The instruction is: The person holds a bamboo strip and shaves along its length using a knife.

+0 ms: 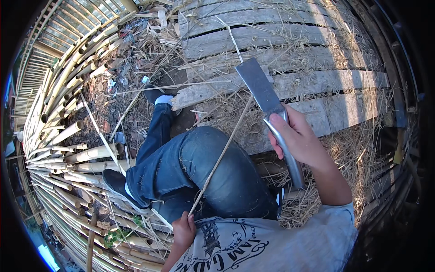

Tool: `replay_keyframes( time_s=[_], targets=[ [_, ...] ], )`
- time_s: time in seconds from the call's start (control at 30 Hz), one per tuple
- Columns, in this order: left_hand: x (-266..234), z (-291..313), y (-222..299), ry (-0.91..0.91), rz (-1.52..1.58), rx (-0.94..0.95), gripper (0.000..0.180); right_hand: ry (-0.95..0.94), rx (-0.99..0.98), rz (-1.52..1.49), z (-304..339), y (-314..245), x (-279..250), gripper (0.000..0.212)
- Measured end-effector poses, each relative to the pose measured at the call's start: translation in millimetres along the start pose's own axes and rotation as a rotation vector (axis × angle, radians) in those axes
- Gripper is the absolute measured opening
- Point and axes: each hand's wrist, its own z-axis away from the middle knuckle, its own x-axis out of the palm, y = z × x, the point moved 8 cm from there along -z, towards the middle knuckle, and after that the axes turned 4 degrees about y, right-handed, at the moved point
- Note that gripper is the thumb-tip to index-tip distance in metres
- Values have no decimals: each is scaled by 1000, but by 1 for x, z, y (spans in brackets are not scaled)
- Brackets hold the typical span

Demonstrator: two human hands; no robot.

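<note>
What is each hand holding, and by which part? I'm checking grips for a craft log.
The right hand grips a cleaver-like knife by its metal handle; the left hand pinches the near end of a thin bamboo strip.

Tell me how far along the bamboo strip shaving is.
Done: shavings litter the wooden planks. In hand: the left hand grips a thin bamboo strip across the knee, while the right hand holds the cleaver against it. Left: a large stack of bamboo poles lies alongside.
</note>
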Motion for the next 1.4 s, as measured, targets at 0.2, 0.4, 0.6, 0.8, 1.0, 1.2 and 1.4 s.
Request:
replay_keyframes(
  time_s=[0.2, 0.4, 0.6, 0.8, 1.0, 1.2, 1.4],
  targets=[
    [2, 6, -1, 19, -7, 17, 19, 111, -43, -89, 3, -4, -12, 31],
    [2, 7, -4, 42, 2, -11, 19, -23, 3, -101, 2, 9, -3, 29],
    [1, 2, 1, 29, 60, -40, 20, 145, -152, 108, -24, 13, -35, 29],
    [0, 1, 0, 73, 57, -48, 26, 545, -299, 720, -83, 16, -128, 30],
    [3, 3, -1, 103, 85, -8, 30, 702, -533, 1153, -71, 17, -117, 34],
    [2, 4, 0, 99, 122, -34, 31, 862, -982, 1097, 29, 24, -92, 19],
    [6, 1, -14, 97, 167, 7, 36, 641, 4, 796, 198, 261, -54, 41]
  ],
)
